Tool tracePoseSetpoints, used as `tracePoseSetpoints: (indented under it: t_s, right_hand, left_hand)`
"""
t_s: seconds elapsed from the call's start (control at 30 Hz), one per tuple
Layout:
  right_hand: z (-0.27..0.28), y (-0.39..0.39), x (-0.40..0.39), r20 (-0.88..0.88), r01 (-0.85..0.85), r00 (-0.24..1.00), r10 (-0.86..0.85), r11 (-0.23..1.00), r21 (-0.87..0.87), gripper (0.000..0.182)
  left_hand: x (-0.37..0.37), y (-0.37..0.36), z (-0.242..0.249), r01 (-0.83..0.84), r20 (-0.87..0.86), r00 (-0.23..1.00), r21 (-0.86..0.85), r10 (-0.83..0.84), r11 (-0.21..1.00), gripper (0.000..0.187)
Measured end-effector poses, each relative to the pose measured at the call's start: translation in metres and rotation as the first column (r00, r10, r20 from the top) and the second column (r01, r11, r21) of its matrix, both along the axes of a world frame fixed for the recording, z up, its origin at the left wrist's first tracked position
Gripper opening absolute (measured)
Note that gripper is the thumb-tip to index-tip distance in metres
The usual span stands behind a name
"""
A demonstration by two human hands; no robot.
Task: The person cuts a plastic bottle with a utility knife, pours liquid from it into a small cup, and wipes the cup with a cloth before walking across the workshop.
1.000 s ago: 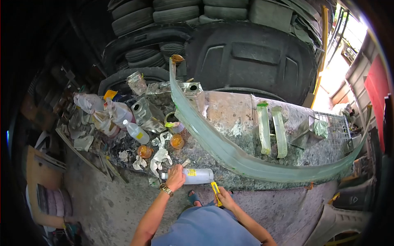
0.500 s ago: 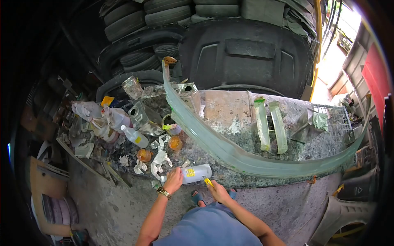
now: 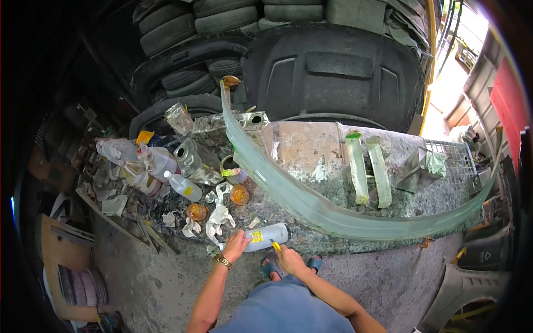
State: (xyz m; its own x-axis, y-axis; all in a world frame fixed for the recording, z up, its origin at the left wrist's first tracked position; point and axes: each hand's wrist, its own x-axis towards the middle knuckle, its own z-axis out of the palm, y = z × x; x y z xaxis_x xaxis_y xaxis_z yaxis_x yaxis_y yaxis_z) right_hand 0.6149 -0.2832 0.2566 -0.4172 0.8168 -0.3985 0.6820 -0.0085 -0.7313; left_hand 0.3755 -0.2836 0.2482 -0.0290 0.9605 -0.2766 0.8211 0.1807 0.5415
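A white translucent plastic bottle (image 3: 270, 235) with a yellow label lies on its side at the bench's front edge. My left hand (image 3: 237, 246) is closed around its neck end, on the left. In my right hand (image 3: 292, 261) is a yellow-handled utility knife (image 3: 276, 245), its tip end against or close to the bottle's lower side; the blade is too small to make out. Just left of the bottle lie crumpled white gloves (image 3: 218, 222). Two orange-filled containers (image 3: 239, 195) sit behind it.
A long, curved translucent green-grey strip (image 3: 333, 215) spans the stained bench (image 3: 304, 145). Two shorter moulded pieces (image 3: 380, 176) and a wire rack (image 3: 452, 157) lie at the right. Metal cans (image 3: 190, 157) and another white bottle (image 3: 185, 187) crowd the left. A black car hood (image 3: 333, 77) stands behind.
The knife and my right hand have shifted slightly left along the bottle. My left hand keeps its grip, and the bottle has tilted or turned only a little.
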Motion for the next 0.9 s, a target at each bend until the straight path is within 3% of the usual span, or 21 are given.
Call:
tracePoseSetpoints:
  t_s: [0.13,0.2,0.37,0.9]
  right_hand:
    - [-0.016,-0.004,-0.01,-0.013,0.006,1.0,-0.006,1.0,0.026,0.03]
    - [-0.024,-0.006,-0.016,0.043,0.024,0.999,-0.027,0.996,0.082,0.029]
    - [-0.034,-0.012,-0.021,0.153,0.051,0.985,-0.081,0.981,0.189,0.026]
    - [-0.025,-0.024,-0.047,0.264,0.085,0.952,-0.152,0.965,0.249,0.02]
  left_hand:
    - [-0.005,0.0,-0.009,0.001,0.041,0.999,0.059,-0.003,0.998,0.029]
    - [-0.005,0.0,-0.024,-0.03,0.187,0.982,-0.047,0.039,0.998,0.029]
    - [-0.007,0.0,-0.048,-0.028,0.299,0.954,0.013,0.023,1.0,0.028]
    - [-0.008,-0.006,-0.044,-0.018,0.294,0.956,0.046,0.004,0.999,0.024]
